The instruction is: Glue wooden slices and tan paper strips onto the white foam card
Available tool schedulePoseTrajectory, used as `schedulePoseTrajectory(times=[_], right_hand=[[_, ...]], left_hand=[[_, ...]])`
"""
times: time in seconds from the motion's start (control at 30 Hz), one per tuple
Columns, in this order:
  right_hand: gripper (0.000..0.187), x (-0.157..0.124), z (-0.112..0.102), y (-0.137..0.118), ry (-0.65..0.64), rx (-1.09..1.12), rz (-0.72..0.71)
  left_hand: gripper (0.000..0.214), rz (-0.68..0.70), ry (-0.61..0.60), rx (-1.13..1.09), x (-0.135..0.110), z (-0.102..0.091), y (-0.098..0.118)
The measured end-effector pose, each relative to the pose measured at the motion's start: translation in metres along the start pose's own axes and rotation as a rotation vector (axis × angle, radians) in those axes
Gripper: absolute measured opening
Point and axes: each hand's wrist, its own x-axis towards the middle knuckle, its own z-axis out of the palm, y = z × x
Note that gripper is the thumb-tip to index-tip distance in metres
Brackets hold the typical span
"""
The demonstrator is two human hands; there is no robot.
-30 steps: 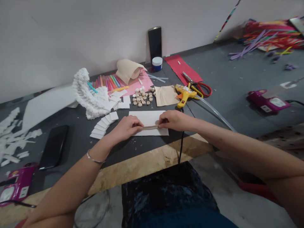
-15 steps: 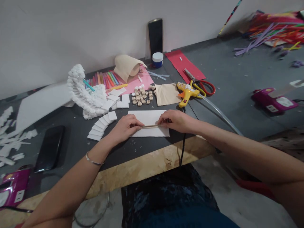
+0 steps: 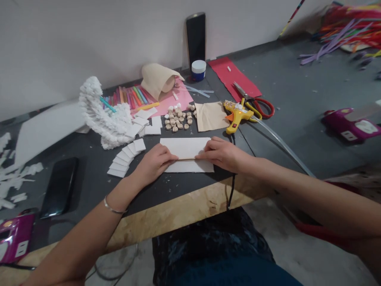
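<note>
A thin tan strip [image 3: 186,159] lies lengthwise across a white rectangular sheet [image 3: 184,147] on the dark table. My left hand [image 3: 157,161] pinches its left end between thumb and fingers. On the other end my right hand [image 3: 226,154] is closed in the same way; whether the strip is a roll or a flat piece cannot be made out. Beyond the sheet lie several small tan coiled discs [image 3: 177,120] and a square of beige paper [image 3: 211,118]. White square pieces [image 3: 123,159] are fanned out left of my left hand.
A yellow glue gun [image 3: 238,117] with a long clear stick sits beside red-handled scissors [image 3: 263,107]. Farther back stand a jar [image 3: 198,70] and a propped phone [image 3: 196,39]. A fluffy white object [image 3: 104,119] and a black phone [image 3: 59,186] are at left.
Both hands keep their pinch on the strip, which looks thinner and darker now. My right fingers have straightened along it. The view has shifted slightly.
</note>
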Motion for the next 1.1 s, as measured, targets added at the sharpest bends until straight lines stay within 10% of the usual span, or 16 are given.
schedulePoseTrajectory(times=[0.43,1.1], right_hand=[[0.037,-0.007,-0.011,-0.015,-0.168,-0.263,-0.129],[0.028,-0.007,-0.014,-0.034,-0.109,-0.251,0.074]], left_hand=[[0.027,0.194,-0.134,0.327,-0.011,-0.007,0.003],[0.018,-0.119,-0.143,0.127,-0.003,-0.009,0.02]])
